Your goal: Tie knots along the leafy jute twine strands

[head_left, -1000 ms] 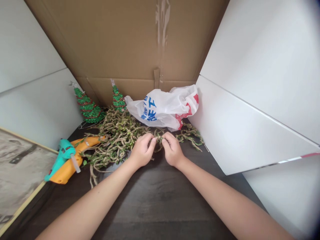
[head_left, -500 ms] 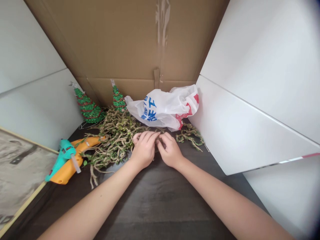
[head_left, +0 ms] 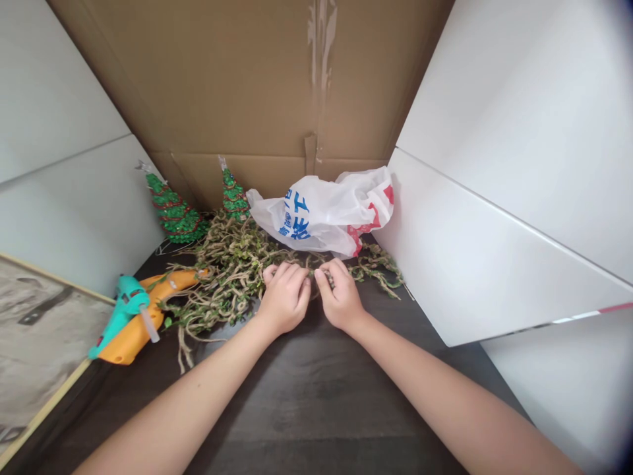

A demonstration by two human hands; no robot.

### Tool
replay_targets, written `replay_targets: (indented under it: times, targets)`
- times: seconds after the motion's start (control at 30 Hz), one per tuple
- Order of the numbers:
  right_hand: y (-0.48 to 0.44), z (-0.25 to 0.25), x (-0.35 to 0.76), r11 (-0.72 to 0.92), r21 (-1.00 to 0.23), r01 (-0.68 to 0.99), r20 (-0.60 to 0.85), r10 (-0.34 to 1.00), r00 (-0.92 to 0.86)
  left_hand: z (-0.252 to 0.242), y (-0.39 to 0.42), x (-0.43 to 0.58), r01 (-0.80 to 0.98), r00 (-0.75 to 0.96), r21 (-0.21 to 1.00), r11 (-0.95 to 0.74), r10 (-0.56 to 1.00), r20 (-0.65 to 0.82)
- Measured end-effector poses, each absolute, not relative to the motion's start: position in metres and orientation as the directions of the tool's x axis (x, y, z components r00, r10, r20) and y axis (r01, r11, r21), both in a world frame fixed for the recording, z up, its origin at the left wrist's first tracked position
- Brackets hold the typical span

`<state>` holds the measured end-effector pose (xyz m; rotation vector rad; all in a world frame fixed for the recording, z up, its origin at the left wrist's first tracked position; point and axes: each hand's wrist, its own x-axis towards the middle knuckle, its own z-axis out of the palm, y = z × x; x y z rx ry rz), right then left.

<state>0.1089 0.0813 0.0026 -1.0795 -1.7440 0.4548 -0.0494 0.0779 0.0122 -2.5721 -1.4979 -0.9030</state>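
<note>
My left hand [head_left: 285, 297] is closed, its fingers curled round a strand of leafy twine. A short way to its right, my right hand [head_left: 340, 295] pinches the same kind of twine between thumb and fingers. Only a little of the strand shows in the gap between the hands; my fingers hide most of it. Left of my hands lies a tangled pile of leafy twine [head_left: 230, 260], beige cord with small green leaves. More leafy twine [head_left: 380, 267] extends past my right hand.
A white plastic bag [head_left: 321, 214] with blue lettering lies behind my hands. Two small green Christmas trees [head_left: 178, 211] stand at the back left. At left is a teal and orange glue gun [head_left: 131, 323]. Cardboard [head_left: 237, 79] closes off the back, white panels [head_left: 475, 224] the sides.
My hands have moved slightly apart, opening a small gap between the thumbs. The pile, bag and glue gun have stayed put.
</note>
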Motion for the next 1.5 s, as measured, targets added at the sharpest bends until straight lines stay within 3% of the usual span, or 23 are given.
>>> replay_targets:
  times: [0.4,0.6,0.7,1.07,1.5]
  targets:
    - [0.084,0.002,0.109,0.529,-0.752,0.394,0.574,0.819,-0.006,0.011,0.08,-0.051,0.784,0.281,0.376,-0.493,0.823,0.494]
    - [0.085,0.002,0.109,0.503,-0.768,0.398,0.547,0.837,-0.003,0.013,0.078,-0.054,0.642,0.483,0.414,-0.645,0.76,0.435]
    - [0.086,0.002,0.109,0.496,-0.771,0.401,0.531,0.847,-0.026,0.013,0.078,-0.056,0.555,0.505,0.467,-0.689,0.725,0.468]
    - [0.086,-0.001,0.108,0.505,-0.753,0.423,0.452,0.863,-0.226,-0.002,0.083,-0.055,0.524,0.273,0.557,-0.645,0.746,0.607]
    - [0.085,0.0,0.109,0.529,-0.759,0.38,0.454,0.848,-0.274,0.001,0.086,-0.053,0.587,0.238,0.553,-0.592,0.779,0.581]
